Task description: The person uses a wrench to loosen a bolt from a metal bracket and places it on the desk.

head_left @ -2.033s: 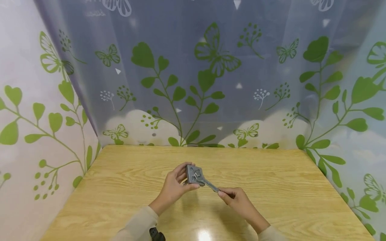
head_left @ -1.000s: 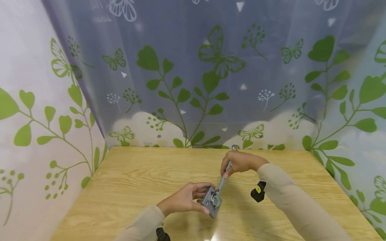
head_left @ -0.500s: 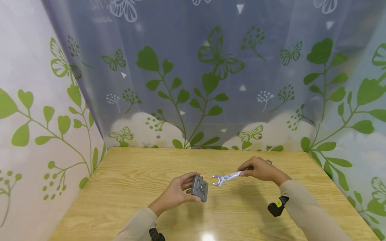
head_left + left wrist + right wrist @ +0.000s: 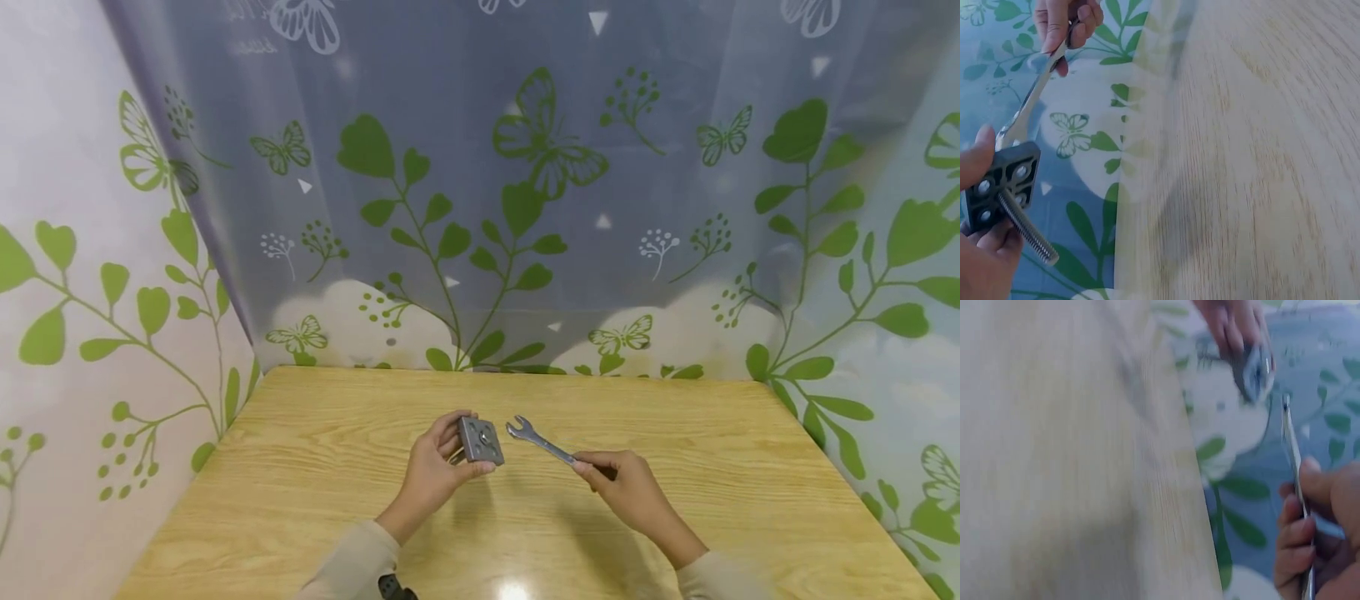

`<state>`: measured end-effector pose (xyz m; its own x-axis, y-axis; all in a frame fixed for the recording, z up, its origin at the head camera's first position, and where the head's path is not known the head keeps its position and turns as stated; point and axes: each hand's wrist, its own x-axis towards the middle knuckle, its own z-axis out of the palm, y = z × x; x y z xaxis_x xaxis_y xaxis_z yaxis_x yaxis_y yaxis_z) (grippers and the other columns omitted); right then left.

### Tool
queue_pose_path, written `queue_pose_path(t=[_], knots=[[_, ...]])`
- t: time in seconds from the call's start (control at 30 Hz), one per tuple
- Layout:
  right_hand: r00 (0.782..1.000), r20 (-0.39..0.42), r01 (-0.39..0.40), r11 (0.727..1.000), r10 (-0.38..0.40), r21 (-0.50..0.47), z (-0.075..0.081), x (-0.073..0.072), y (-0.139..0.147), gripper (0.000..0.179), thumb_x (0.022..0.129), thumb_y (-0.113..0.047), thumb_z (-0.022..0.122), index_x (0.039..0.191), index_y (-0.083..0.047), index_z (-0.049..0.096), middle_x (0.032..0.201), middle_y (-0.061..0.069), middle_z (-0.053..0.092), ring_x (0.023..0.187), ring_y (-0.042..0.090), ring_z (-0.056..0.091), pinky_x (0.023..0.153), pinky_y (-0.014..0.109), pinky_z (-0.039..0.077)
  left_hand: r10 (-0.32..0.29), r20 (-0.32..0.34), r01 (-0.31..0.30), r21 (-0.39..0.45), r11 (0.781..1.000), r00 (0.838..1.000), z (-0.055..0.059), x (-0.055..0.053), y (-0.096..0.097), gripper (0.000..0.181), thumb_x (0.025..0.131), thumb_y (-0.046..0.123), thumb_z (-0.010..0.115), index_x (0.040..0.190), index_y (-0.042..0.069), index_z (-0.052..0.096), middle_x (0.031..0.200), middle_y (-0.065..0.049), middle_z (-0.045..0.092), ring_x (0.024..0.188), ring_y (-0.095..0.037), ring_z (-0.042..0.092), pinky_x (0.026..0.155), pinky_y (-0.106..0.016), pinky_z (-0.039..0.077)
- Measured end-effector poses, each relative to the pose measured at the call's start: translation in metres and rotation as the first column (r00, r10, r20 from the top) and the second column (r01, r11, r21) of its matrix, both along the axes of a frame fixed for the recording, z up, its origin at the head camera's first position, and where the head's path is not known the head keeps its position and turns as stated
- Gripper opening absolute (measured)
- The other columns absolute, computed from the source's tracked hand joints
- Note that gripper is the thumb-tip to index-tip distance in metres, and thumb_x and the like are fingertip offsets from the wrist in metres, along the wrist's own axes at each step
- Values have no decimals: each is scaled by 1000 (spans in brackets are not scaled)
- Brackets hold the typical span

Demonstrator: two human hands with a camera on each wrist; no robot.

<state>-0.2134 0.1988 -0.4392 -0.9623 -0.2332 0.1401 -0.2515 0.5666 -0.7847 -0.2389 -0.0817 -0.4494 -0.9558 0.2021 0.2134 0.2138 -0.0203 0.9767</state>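
Observation:
My left hand [image 4: 435, 471] grips a square grey plate [image 4: 471, 442] by its edges, tilted above the table. A bolt head [image 4: 485, 437] sits at the middle of its face. Out of the plate's other side sticks the bolt's long threaded shaft [image 4: 1029, 228], seen in the left wrist view. Thumb and fingers of my right hand [image 4: 630, 487] pinch a silver wrench [image 4: 549, 447] near its handle end. Its open-ended head points at the plate, with a small gap between them. In the right wrist view the wrench [image 4: 1292, 444] shows edge-on.
Both hands are above a light wood-grain table [image 4: 345, 433]. Behind it hangs a blue-grey curtain [image 4: 465, 100] printed with green leaves and butterflies, and similar printed sheets [image 4: 67, 208] flank the sides.
Earlier the wrench sat on the bolt head and swung to the far side. Then my right hand drew it off rightward; now it is back nearer me, beside the plate.

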Motion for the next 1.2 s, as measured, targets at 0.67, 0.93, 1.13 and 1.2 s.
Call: queue_pose_path(t=[0.67, 0.93, 1.13, 1.2], knots=[[965, 85, 261, 947, -249, -188, -15, 42, -79, 28, 90, -24, 68, 103, 0, 73, 72, 8, 66, 55, 10, 56, 43, 18, 43, 152, -111, -156, -28, 987, 982, -11, 2, 12, 76, 66, 6, 85, 132, 4, 49, 136, -16, 54, 122, -30, 55, 95, -33, 52], [967, 123, 249, 940, -225, -235, -21, 48, -84, 32, 92, -23, 66, 105, 5, 70, 69, 10, 66, 53, 9, 55, 44, 16, 45, 158, -122, -166, -57, 985, 980, -9, 2, 12, 75, 66, 9, 86, 132, 7, 50, 136, -14, 55, 124, -28, 54, 95, -33, 52], [962, 189, 246, 923, -196, -294, -22, 52, -86, 36, 93, -24, 63, 108, 8, 68, 61, 4, 59, 45, 5, 46, 40, 13, 39, 164, -100, -172, -71, 983, 981, 6, 11, 15, 73, 68, 2, 83, 132, 1, 49, 134, -18, 55, 123, -32, 54, 97, -37, 51], [961, 202, 246, 919, -190, -307, -21, 53, -87, 37, 94, -24, 63, 109, 9, 67, 60, 3, 57, 44, 4, 44, 40, 13, 38, 168, -91, -175, -75, 982, 981, 14, 16, 17, 73, 67, -2, 83, 132, -1, 49, 133, -21, 55, 123, -34, 53, 97, -40, 51]])
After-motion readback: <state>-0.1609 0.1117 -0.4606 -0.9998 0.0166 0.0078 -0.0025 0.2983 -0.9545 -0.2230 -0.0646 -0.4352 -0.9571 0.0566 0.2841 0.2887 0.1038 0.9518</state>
